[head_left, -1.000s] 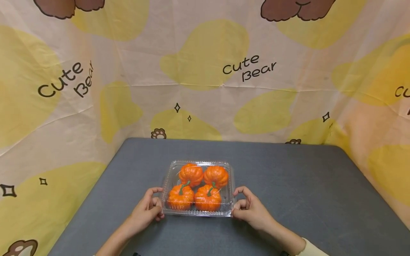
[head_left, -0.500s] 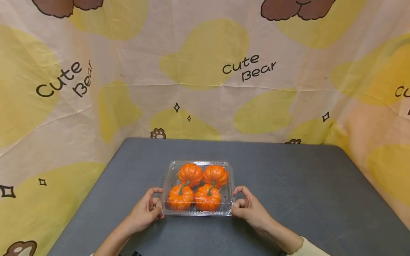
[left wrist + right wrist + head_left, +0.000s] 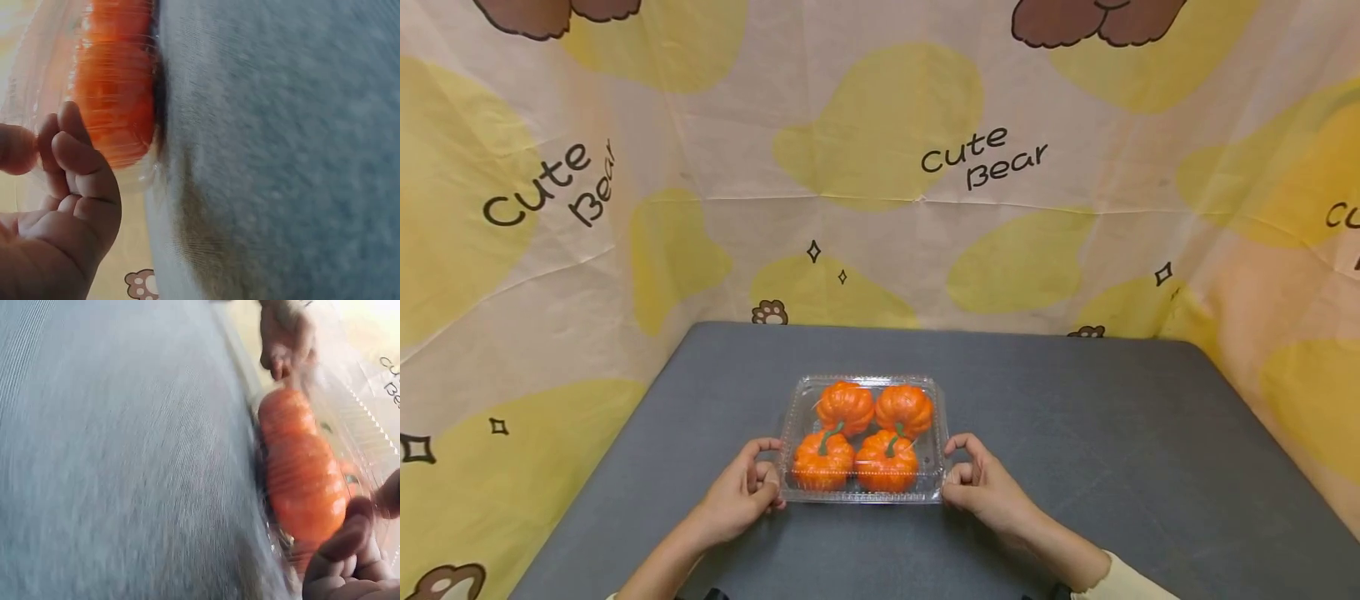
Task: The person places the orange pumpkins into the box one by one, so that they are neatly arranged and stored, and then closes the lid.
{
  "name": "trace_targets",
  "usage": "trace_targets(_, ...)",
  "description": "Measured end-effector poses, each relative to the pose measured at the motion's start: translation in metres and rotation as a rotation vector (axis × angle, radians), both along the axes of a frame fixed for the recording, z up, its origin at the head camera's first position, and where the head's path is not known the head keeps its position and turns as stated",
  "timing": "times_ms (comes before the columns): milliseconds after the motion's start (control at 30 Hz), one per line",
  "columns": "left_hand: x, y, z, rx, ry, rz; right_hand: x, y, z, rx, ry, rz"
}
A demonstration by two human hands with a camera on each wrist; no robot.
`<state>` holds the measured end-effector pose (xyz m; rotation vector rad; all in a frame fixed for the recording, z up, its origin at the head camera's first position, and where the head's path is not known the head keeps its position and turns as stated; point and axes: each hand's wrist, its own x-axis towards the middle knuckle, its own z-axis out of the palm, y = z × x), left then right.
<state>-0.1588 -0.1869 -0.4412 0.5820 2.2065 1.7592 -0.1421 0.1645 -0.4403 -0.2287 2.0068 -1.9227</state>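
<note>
A clear plastic clamshell box (image 3: 930, 479) sits in the middle of the head view with its lid down. Inside lie several small orange pumpkins (image 3: 887, 467), ribbed and with green stems, in two rows. My left hand (image 3: 733, 497) pinches the box's near left corner between thumb and fingers. At the near right corner, my right hand (image 3: 996, 496) grips the rim the same way. In the left wrist view, the pumpkins (image 3: 115, 100) show through the box's side, close to the grey surface. The right wrist view shows both hands at opposite ends of the box.
A dark grey table (image 3: 1075, 417) extends around the box on all sides. Behind it and at both sides hangs a cream and yellow cloth (image 3: 880, 150) printed with "Cute Bear" and paw marks.
</note>
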Motion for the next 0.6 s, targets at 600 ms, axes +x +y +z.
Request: trace_targets(600, -0.012, -0.020, 0.023, -0.340, 0.174, 0.199, -0.013, 0.039, 0.025, 0.405, 0.399, 0.108)
